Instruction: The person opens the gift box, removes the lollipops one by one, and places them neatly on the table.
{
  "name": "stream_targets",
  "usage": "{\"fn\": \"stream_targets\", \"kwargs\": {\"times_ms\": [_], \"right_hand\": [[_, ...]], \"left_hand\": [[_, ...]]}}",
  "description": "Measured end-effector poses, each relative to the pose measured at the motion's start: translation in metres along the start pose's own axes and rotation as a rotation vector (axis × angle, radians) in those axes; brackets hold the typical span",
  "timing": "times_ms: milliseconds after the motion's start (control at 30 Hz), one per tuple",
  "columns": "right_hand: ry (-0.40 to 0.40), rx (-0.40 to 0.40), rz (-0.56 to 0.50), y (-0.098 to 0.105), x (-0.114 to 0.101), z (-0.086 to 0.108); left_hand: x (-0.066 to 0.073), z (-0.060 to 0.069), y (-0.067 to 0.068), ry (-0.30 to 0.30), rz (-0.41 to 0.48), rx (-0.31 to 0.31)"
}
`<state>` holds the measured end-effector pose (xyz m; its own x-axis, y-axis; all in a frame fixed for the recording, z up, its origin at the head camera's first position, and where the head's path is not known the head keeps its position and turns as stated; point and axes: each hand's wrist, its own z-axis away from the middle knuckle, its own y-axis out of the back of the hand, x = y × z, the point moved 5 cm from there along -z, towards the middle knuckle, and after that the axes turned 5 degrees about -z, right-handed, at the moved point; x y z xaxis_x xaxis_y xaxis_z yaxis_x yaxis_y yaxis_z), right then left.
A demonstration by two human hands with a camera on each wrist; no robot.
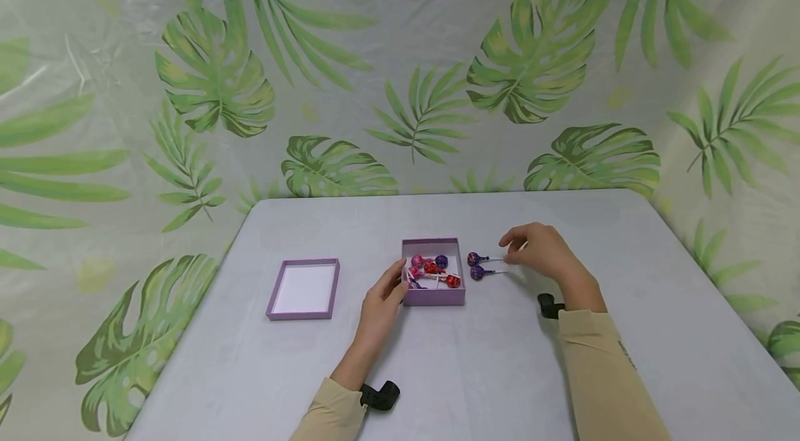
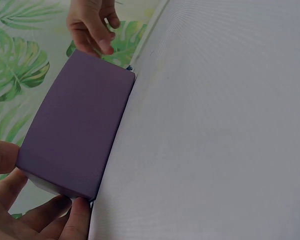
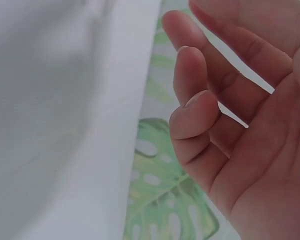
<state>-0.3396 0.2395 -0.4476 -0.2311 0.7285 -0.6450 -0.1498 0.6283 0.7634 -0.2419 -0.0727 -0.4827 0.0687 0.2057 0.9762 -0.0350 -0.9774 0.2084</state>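
Observation:
A purple open box (image 1: 434, 297) with several wrapped lollipops (image 1: 431, 267) inside stands mid-table. My left hand (image 1: 382, 298) holds the box by its left side. In the left wrist view, its fingers (image 2: 72, 220) lie against the end of the purple box (image 2: 80, 125). Two lollipops, one dark red and blue (image 1: 473, 259) and one purple (image 1: 478, 273), lie on the table right of the box, sticks pointing right. My right hand (image 1: 540, 250) hovers by the stick ends, thumb and fingertips apart. In the right wrist view, its loosely bent fingers (image 3: 197, 115) hold nothing visible.
A shallow purple lid (image 1: 335, 288) with a white inside lies left of the box. The white table (image 1: 500, 371) ends at a leaf-patterned curtain (image 1: 412, 66) behind and at the sides. Each wrist wears a black camera band.

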Motion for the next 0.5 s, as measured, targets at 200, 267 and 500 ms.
{"fn": "stream_targets", "kwargs": {"times_ms": [200, 267, 500], "right_hand": [[0.032, 0.034, -0.013, 0.002, -0.015, 0.002], [0.042, 0.041, -0.012, 0.001, -0.021, 0.002], [0.067, 0.066, 0.008, -0.005, -0.048, 0.001]], "left_hand": [[-0.001, 0.001, 0.0, 0.015, 0.003, -0.007], [-0.001, 0.001, 0.0, 0.021, 0.006, -0.01], [0.003, 0.001, 0.001, 0.011, 0.021, -0.017]]}}
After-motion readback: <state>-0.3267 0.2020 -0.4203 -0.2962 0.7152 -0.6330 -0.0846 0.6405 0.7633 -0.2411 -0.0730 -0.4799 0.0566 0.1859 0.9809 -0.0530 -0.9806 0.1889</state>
